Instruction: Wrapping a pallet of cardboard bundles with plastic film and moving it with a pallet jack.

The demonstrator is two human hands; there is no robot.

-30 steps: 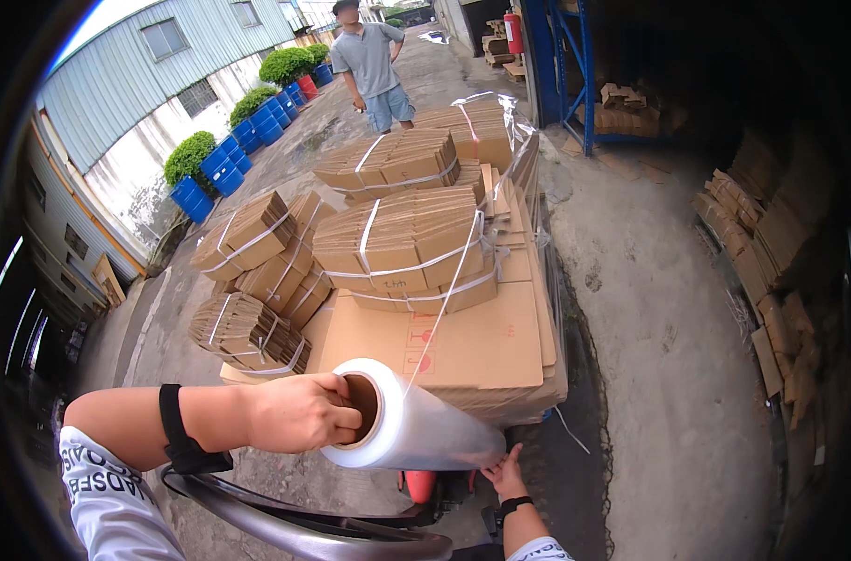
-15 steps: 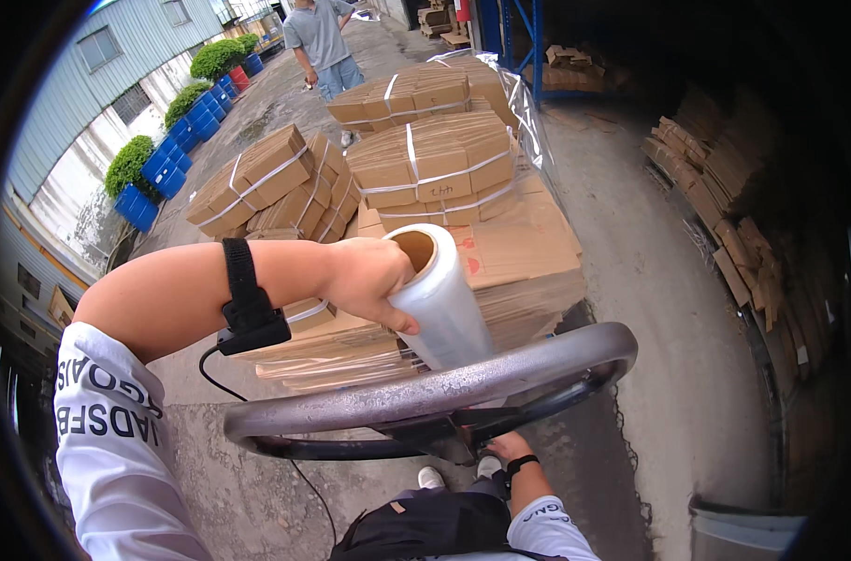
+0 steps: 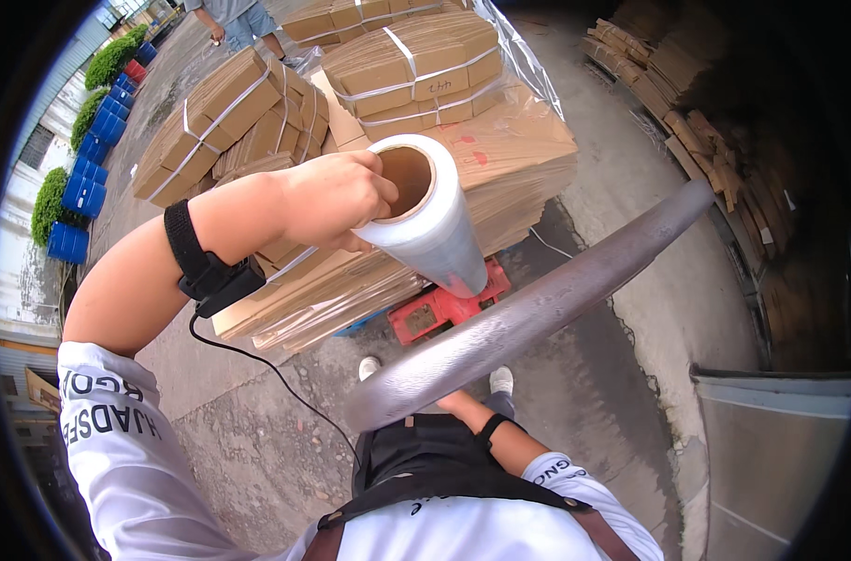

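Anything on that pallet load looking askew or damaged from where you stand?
Yes. The strapped cardboard bundles on the left lean at mixed angles rather than lying flat, and the flat sheets at the near edge splay out. The left hand holds the stretch-film roll.

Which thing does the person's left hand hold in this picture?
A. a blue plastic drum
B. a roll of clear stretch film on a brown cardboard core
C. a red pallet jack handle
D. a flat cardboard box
B: the left hand closes around the open top end of the roll of clear stretch film on a brown cardboard core, held above the stack of strapped brown cardboard bundles.
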